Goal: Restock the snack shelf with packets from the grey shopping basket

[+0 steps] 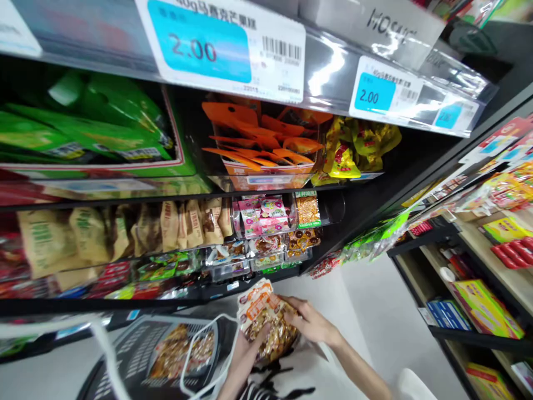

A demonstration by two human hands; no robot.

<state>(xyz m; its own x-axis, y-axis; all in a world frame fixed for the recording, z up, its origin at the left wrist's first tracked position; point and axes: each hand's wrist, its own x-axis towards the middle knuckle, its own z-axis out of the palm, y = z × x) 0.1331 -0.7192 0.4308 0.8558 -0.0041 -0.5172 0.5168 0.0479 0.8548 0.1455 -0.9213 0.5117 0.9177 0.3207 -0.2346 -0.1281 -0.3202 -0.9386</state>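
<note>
Both of my hands hold a stack of clear snack packets [266,319] with orange and white tops, low in the view. My left hand [245,355] grips the stack from below, fingers curled round it. My right hand [310,322] clasps its right side with fingers closed over the packets. Just left of the hands sits a dark shopping basket [137,350] with white handles, holding more packets of the same snack [181,350]. The hands are in front of the lowest shelf.
Store shelves fill the left and middle: green packs [95,128], orange packs [262,139], yellow packs [358,147], brown bags [125,233], pink sweets [262,214]. Price labels reading 2.00 [200,47] line the top shelf edge. Another shelving unit [478,278] stands at the right across a pale floor aisle.
</note>
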